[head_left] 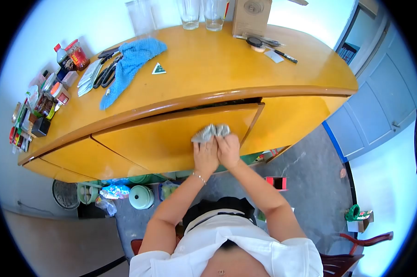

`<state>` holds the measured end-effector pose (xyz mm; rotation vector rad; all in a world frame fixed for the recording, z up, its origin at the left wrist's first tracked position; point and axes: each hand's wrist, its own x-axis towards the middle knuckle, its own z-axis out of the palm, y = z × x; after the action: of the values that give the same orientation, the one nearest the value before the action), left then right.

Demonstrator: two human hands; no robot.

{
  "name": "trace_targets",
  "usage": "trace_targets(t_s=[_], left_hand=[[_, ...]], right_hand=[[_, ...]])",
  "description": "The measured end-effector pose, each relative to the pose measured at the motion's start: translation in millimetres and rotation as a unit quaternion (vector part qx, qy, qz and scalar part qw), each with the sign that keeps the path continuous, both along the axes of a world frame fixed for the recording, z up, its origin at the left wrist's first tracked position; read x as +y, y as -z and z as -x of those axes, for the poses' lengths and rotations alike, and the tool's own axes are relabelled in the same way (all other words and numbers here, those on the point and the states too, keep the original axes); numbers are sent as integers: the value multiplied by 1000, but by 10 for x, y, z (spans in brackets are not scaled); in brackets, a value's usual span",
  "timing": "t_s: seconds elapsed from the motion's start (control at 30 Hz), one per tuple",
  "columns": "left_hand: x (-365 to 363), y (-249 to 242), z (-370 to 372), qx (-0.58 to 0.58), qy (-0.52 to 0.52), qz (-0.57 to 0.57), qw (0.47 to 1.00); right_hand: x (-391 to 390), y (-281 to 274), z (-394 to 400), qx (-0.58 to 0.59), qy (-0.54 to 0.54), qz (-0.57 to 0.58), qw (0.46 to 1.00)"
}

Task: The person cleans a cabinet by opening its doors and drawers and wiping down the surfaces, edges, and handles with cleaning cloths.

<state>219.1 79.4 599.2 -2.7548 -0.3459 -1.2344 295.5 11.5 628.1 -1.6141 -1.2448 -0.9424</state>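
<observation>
In front of the yellow wooden cabinet, my left hand (205,156) and my right hand (228,150) are close together, side by side. Both are closed on a bunched grey, striped piece of cloth (202,135), which spreads out beyond the fingers in two folds. Behind it is a wide drawer front (162,138), with a dark gap along its upper edge at the right. A bracelet (199,177) circles my left wrist.
On the cabinet top (208,64) lie a blue towel (133,60), scissors (108,74) and a pen (288,57). Glasses (188,14) and a cardboard box (251,17) stand at the back, jars (60,93) at left. A lidded pot (141,197) and a red chair (342,264) are below.
</observation>
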Motion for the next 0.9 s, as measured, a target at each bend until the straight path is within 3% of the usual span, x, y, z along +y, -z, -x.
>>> trace_targets(t_s=[0.07,0.23,0.33,0.43,0.53,0.63,0.9], left_hand=[[83,-290,-64,-25,6,-1,1000],[-81,-46,73,33,15,59,998],[-274,69,360,91,83,178,976],[-318,22,512,31,194,145,970],[-254,-258,328,-9,78,110,991],[-94,-205,191,16,24,82,996],[24,-330,41,-27,-44,-60,997]], right_hand=[[26,-366,-42,-6,-2,9,1000],[-65,66,-84,-30,3,51,998],[-182,304,-108,-35,-6,96,995],[-249,327,-104,-23,-7,123,992],[-177,293,-93,-6,-4,108,994],[-108,167,-66,-3,12,67,998],[-31,-66,-52,17,13,57,998]])
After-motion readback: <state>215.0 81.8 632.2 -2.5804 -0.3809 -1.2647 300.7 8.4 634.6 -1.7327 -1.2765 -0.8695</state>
